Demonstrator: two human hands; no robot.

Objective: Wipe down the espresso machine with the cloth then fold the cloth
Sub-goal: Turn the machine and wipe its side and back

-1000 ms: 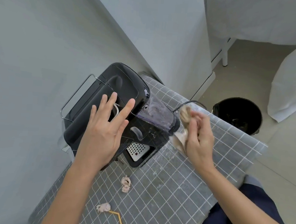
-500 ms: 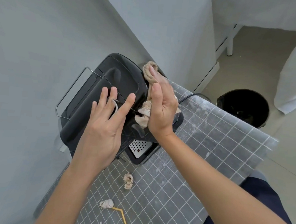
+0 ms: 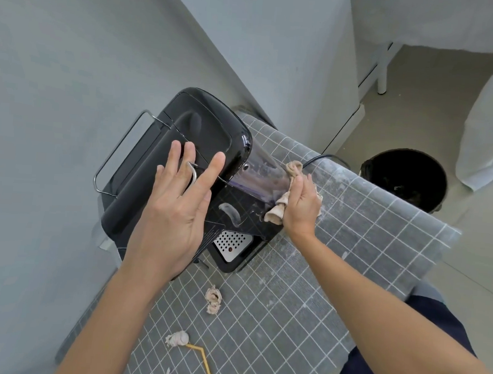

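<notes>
A black espresso machine [image 3: 202,131] stands on a grey grid-patterned tablecloth [image 3: 352,238] against the wall. My left hand [image 3: 177,199] lies flat on the machine's top with straight fingers, over a wire rail. My right hand [image 3: 301,203] grips a crumpled beige cloth [image 3: 280,209] and presses it against the machine's right side, low down by the clear water tank [image 3: 261,173]. The perforated drip tray [image 3: 230,241] shows below my left hand.
Small crumpled beige scraps [image 3: 213,298] and a yellow stick [image 3: 205,362] lie on the tablecloth near me. A black power cord [image 3: 323,158] runs off the table's far edge. A black bin [image 3: 403,177] stands on the floor to the right, beside white draped fabric [image 3: 492,122].
My right hand has swept the cloth from the machine's upper right edge down its right side toward the table. My left hand has stayed on top.
</notes>
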